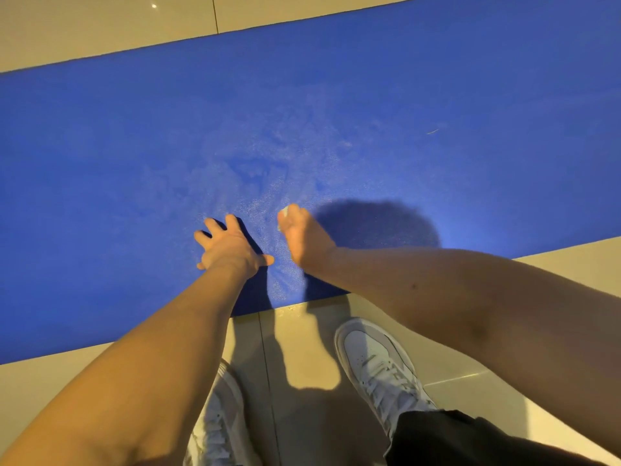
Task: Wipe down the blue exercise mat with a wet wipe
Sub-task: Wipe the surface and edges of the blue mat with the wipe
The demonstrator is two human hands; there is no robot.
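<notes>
The blue exercise mat (336, 112) lies flat on a tiled floor and crosses the whole view. My left hand (228, 245) rests on the mat near its front edge, fingers spread and straight. Just to its right, my right hand (302, 237) presses down on the mat with its fingers curled round a small white wet wipe (285, 212). Only a corner of the wipe shows at the fingertips. A paler, damp-looking patch (268, 169) with streaks spreads over the mat beyond both hands.
Beige floor tiles (100, 28) border the mat at the back and front. My two white sneakers (376, 361) stand on the tiles just short of the mat's front edge. A small pale fleck (432, 131) lies on the mat at the right.
</notes>
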